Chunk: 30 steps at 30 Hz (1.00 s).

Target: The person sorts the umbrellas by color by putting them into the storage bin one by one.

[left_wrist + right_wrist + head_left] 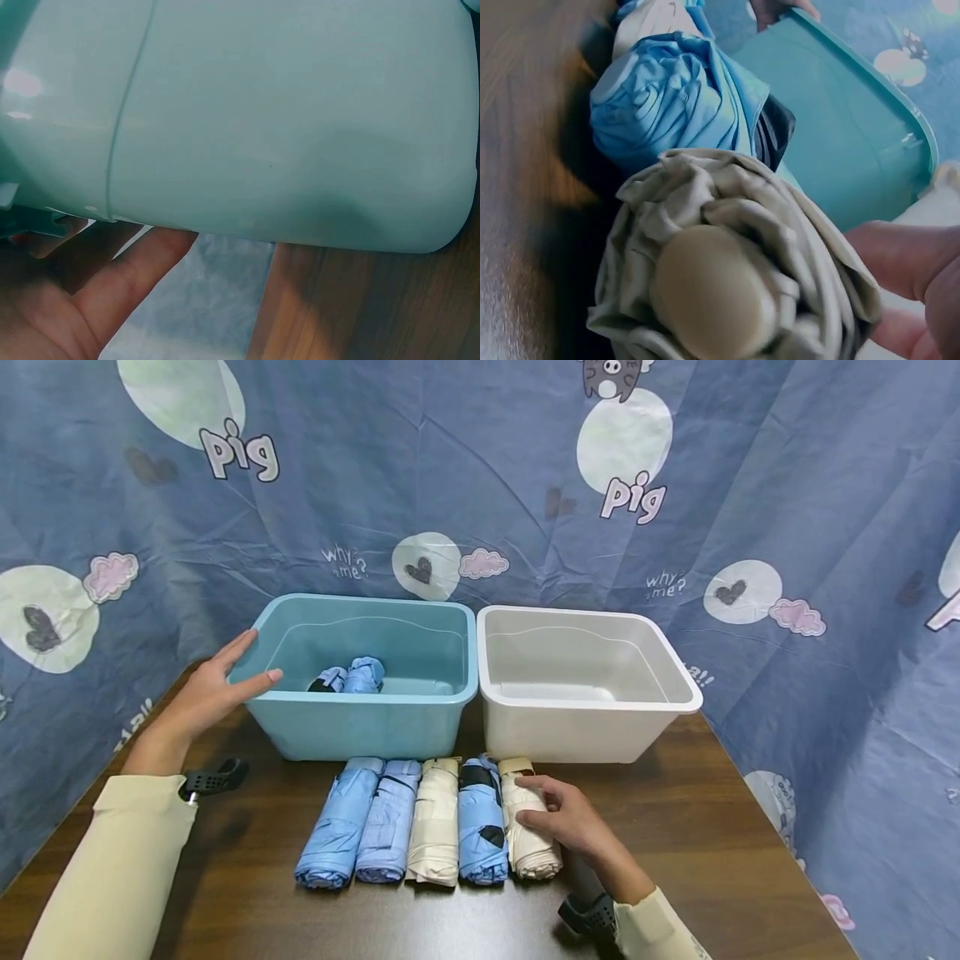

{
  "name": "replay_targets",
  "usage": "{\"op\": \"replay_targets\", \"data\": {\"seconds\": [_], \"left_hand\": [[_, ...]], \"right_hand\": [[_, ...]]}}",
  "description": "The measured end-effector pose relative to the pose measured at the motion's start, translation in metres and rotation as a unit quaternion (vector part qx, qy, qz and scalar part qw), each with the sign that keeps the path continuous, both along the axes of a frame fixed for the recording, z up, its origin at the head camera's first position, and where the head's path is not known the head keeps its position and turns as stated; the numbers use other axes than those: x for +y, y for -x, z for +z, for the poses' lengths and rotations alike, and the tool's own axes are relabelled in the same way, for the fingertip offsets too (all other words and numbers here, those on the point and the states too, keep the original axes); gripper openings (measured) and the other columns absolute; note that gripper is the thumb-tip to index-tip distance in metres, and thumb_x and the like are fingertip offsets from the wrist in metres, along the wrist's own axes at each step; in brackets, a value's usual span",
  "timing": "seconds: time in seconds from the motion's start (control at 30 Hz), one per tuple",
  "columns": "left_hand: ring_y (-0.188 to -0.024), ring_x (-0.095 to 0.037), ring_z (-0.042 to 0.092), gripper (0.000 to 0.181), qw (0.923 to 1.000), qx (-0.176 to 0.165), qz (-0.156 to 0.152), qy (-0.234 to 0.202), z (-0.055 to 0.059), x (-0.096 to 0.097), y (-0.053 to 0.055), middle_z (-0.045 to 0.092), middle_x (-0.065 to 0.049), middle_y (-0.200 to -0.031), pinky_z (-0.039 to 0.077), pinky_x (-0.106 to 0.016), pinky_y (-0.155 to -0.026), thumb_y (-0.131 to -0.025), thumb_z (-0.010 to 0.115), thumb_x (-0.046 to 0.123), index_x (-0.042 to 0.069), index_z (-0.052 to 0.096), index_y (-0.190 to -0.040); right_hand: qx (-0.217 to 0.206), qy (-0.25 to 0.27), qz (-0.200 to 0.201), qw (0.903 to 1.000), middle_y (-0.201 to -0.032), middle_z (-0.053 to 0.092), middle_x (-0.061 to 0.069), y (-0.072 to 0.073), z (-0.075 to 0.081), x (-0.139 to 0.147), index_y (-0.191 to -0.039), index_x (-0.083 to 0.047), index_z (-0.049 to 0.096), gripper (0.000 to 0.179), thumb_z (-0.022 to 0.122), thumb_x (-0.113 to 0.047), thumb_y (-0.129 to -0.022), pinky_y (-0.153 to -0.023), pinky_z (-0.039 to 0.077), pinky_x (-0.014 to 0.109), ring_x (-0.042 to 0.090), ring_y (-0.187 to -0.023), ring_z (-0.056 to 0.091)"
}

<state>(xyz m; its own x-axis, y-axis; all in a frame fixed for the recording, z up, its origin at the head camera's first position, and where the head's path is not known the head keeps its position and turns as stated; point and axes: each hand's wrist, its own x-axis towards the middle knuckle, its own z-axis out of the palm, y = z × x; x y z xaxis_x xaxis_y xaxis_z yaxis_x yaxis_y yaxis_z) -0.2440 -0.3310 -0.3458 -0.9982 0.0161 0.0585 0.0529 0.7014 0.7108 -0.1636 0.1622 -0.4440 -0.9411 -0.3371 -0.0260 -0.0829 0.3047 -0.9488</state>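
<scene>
— Cream umbrella [531,843], rolled, lies at the right end of a row of five on the wooden table [690,835]. Hand contact?

— Right hand [576,820] is on it, thumb and one finger set apart along its upper part. Whether they grasp it, I cannot tell. The right wrist view shows its round handle end [712,292] facing the camera.

— Left hand?

— Left hand [204,692] is not clenched: fingers extended at the left end of the teal tub [360,728], thumb over the near corner of the rim.

— Rest of the row, right to left?

— Blue-and-black umbrella [478,817] just beside the first, then a second cream umbrella [435,822], then two blue umbrellas [341,825]. All lie side by side in front of the teal tub and the white tub [577,732].

— Inside the teal tub?

— Two blue bundles [365,675], the left one partly black, near the front wall.

— Farther out?

— Black wristbands [213,779] on both wrists, cream sleeves [112,860]; blue printed cloth [480,460] behind the tubs.
</scene>
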Motion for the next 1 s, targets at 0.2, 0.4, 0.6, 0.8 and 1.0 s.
{"op": "replay_targets", "data": {"seconds": [0.2, 0.4, 0.6, 0.8, 1.0], "left_hand": [[-0.142, -0.049, -0.004, 0.094, 1.0000, 0.005, -0.001, -0.001, 0.002, 0.001, -0.001, -0.009, -0.013, -0.161, 0.012, -0.076, -0.101, -0.091, 0.057, 0.051, 0.020, -0.005, -0.155], [-0.142, -0.049, -0.005, 0.095, 1.0000, -0.007, 0.003, -0.001, 0.001, 0.001, -0.001, -0.011, -0.013, -0.160, 0.011, -0.076, -0.101, -0.091, 0.056, 0.052, 0.020, -0.006, -0.155], [-0.142, -0.050, -0.004, 0.094, 1.0000, -0.005, 0.002, -0.004, 0.000, 0.001, 0.000, -0.010, -0.013, -0.160, 0.011, -0.076, -0.101, -0.091, 0.057, 0.052, 0.021, -0.006, -0.155], [-0.142, -0.050, -0.003, 0.094, 1.0000, -0.004, 0.000, -0.003, -0.002, 0.000, 0.000, -0.009, -0.013, -0.161, 0.012, -0.077, -0.100, -0.091, 0.057, 0.052, 0.021, -0.005, -0.155], [-0.142, -0.050, -0.003, 0.094, 1.0000, -0.004, 0.004, -0.002, 0.000, 0.000, 0.000, -0.009, -0.013, -0.161, 0.012, -0.077, -0.100, -0.091, 0.057, 0.051, 0.022, -0.005, -0.155]], "right_hand": [[0.021, -0.002, 0.016, 0.9996, -0.131, 0.050, 0.024, 0.003, -0.003, 0.004, -0.131, -0.001, 0.058, 0.050, 0.073, -0.005, -0.083, -0.075, 0.053, 0.029, 0.026, -0.099, 0.060], [0.008, 0.002, 0.004, 1.0000, -0.130, 0.054, 0.022, 0.004, -0.007, 0.007, -0.129, -0.001, 0.060, 0.050, 0.075, -0.006, -0.081, -0.077, 0.052, 0.029, 0.024, -0.097, 0.060], [-0.005, 0.012, -0.025, 0.9996, -0.136, 0.053, 0.018, 0.003, -0.007, 0.012, -0.129, -0.006, 0.062, 0.050, 0.077, -0.011, -0.081, -0.084, 0.048, 0.031, 0.031, -0.116, 0.051], [-0.040, 0.046, -0.035, 0.9975, -0.140, 0.049, 0.019, 0.001, -0.003, 0.015, -0.131, -0.006, 0.060, 0.052, 0.076, -0.009, -0.082, -0.079, 0.051, 0.028, 0.029, -0.113, 0.054], [-0.064, 0.059, -0.046, 0.9951, -0.138, 0.050, 0.018, 0.000, 0.002, 0.018, -0.131, -0.008, 0.061, 0.052, 0.076, -0.008, -0.082, -0.077, 0.053, 0.030, 0.022, -0.103, 0.060]]}}
